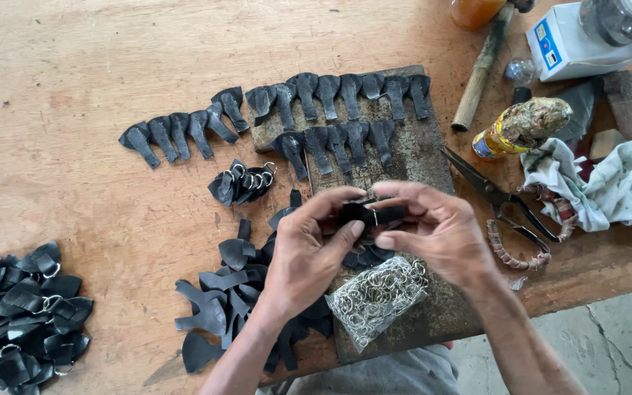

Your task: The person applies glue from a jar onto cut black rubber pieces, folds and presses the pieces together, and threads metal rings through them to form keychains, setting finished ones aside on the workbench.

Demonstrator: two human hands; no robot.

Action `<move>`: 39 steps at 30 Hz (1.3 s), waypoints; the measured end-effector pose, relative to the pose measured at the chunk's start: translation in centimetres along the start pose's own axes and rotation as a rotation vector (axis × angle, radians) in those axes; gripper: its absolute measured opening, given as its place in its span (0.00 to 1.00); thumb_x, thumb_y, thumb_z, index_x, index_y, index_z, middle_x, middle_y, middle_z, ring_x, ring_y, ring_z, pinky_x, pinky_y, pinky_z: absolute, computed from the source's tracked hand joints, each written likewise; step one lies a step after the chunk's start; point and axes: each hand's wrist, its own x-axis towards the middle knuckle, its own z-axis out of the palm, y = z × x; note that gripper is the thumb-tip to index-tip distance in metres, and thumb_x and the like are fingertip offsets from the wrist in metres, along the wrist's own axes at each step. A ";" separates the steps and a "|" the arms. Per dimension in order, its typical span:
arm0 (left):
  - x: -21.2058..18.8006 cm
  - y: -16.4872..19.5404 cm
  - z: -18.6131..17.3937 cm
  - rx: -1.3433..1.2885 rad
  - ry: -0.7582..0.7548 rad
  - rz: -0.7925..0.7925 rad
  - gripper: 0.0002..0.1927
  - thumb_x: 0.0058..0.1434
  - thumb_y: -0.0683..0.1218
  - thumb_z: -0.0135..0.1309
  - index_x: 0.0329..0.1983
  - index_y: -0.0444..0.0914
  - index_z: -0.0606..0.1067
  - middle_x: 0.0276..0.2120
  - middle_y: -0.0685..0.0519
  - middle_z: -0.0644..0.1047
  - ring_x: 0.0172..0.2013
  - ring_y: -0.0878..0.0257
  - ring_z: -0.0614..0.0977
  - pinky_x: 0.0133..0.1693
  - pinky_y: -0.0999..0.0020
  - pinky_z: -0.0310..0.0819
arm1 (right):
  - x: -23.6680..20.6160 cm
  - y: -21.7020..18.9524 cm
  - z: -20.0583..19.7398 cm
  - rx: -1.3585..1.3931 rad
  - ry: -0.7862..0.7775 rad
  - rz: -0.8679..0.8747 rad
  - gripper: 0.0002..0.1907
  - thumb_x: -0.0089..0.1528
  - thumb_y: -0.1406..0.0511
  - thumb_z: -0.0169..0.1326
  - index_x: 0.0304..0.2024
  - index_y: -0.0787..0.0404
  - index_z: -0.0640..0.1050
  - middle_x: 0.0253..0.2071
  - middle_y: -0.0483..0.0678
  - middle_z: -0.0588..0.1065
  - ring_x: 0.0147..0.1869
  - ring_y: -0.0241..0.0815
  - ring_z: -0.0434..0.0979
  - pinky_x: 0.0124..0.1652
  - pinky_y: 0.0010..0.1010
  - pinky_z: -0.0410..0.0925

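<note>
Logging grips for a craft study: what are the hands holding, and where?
Both hands, left and right, pinch one black leather piece by its ends.

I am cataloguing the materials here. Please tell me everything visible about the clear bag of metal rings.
The clear bag of metal rings is a thin, crumpled plastic pouch packed with many small silver split rings. It lies flat and slanted on the dark work board, near the table's front edge, just below both hands. Black leather pieces lie just to its left. Neither hand grips it.
</note>
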 end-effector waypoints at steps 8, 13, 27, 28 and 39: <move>-0.1 -0.3 -0.4 0.175 0.027 0.218 0.06 0.62 0.35 0.60 0.43 0.33 0.79 0.40 0.53 0.82 0.38 0.69 0.83 0.40 0.77 0.80 | 0.3 0.9 -0.5 0.279 -0.112 -0.055 0.23 0.55 0.70 0.64 0.54 0.64 0.79 0.47 0.54 0.82 0.47 0.42 0.85 0.46 0.30 0.81; -0.4 1.1 0.2 0.356 0.029 0.386 0.11 0.62 0.42 0.62 0.44 0.31 0.78 0.45 0.48 0.80 0.42 0.64 0.85 0.43 0.75 0.81 | 0.5 1.3 0.2 0.177 -0.044 -0.156 0.19 0.54 0.72 0.66 0.48 0.65 0.81 0.45 0.51 0.82 0.48 0.38 0.83 0.49 0.27 0.79; 0.2 -0.2 0.0 0.065 0.107 0.158 0.09 0.63 0.44 0.61 0.39 0.32 0.80 0.45 0.52 0.81 0.41 0.69 0.84 0.43 0.75 0.83 | 0.6 0.4 0.2 0.234 -0.050 -0.147 0.18 0.58 0.72 0.63 0.51 0.64 0.81 0.43 0.51 0.82 0.46 0.37 0.83 0.48 0.26 0.79; 0.3 -0.3 -0.1 0.080 0.106 0.153 0.09 0.63 0.44 0.62 0.38 0.31 0.80 0.45 0.51 0.82 0.40 0.70 0.84 0.42 0.75 0.82 | 0.6 0.1 0.1 0.192 -0.050 -0.087 0.19 0.56 0.71 0.64 0.50 0.64 0.81 0.43 0.51 0.82 0.46 0.37 0.84 0.47 0.26 0.80; 0.7 -2.4 -0.4 -0.117 0.081 -0.059 0.10 0.65 0.43 0.59 0.46 0.32 0.81 0.39 0.47 0.84 0.38 0.65 0.85 0.43 0.72 0.85 | 1.5 1.5 0.6 0.260 0.001 0.004 0.18 0.54 0.70 0.67 0.46 0.69 0.83 0.34 0.53 0.83 0.35 0.38 0.83 0.36 0.27 0.79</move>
